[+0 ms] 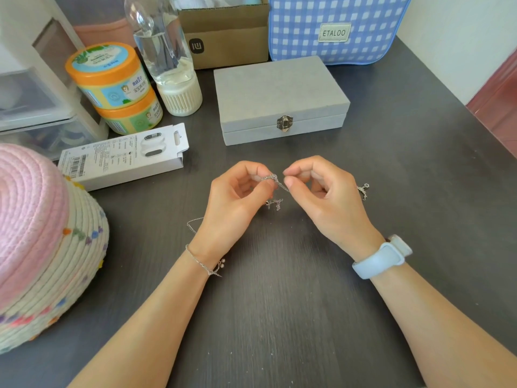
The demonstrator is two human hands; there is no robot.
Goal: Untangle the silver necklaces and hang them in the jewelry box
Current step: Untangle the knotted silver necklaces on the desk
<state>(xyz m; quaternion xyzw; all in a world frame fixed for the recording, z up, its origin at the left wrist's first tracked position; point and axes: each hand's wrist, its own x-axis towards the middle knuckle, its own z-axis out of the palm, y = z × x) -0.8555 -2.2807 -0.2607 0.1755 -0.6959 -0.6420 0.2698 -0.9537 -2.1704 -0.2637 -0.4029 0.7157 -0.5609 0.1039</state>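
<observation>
Two hands pinch the knot of silver necklaces [275,182] mid-table: left hand [237,197] & right hand [321,191], fingers curled on it. Untangling step, I think. Jewelry box [279,96] at 12 o'clock, latched shut; needs opening later.

Jewelry box [279,93] lies behind both hands [237,197].
</observation>
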